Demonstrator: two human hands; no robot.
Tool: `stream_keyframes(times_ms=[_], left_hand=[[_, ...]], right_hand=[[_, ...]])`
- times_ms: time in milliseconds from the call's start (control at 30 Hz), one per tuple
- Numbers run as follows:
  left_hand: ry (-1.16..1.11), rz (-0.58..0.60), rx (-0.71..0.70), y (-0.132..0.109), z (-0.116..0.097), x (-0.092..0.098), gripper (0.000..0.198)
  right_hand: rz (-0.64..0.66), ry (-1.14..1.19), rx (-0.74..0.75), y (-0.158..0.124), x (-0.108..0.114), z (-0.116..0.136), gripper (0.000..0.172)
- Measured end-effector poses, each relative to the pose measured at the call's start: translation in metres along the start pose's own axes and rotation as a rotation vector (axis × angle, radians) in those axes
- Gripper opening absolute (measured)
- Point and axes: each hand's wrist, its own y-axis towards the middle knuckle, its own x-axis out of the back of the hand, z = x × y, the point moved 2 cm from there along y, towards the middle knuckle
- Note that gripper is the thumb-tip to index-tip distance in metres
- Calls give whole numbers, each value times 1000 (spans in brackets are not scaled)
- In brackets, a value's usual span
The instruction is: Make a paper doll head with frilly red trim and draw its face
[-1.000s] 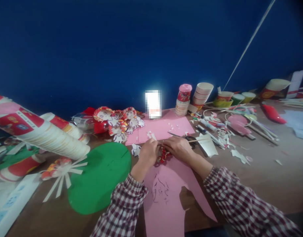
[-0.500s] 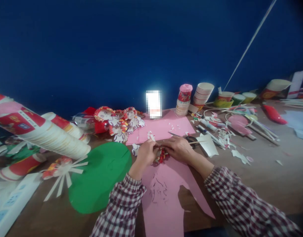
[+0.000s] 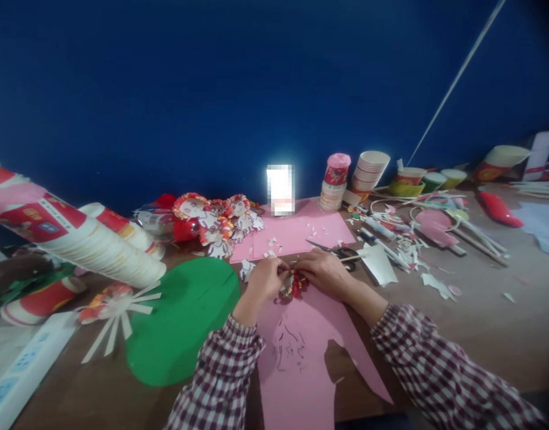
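Observation:
My left hand point(image 3: 265, 278) and my right hand point(image 3: 321, 272) meet over a small red and yellow paper ornament point(image 3: 293, 284), both with fingers pinched on it. They hover above a cut pink paper sheet point(image 3: 296, 352) lying on the brown table point(image 3: 480, 322). A thin wooden stick point(image 3: 355, 257) pokes out from behind my right hand. Both sleeves are checked red and white.
A green paper disc point(image 3: 184, 319) lies left of my hands, beside a paper cup with white fringes point(image 3: 110, 307). Long cup stacks point(image 3: 68, 236) lie far left. Paper dolls point(image 3: 215, 222), another pink sheet point(image 3: 296, 230), scissors point(image 3: 341, 251), cups point(image 3: 368, 170) and scraps sit behind.
My hands have shifted only slightly while working the ornament; the view has drifted a little. Nothing else has moved.

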Motion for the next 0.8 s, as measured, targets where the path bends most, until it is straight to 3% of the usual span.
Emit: stream_keyframes(times_ms=[800], left_hand=[[20,-103,-68,0,0,-1,14]], right_hand=[[-7,17,-24,0,-3,-1,16]])
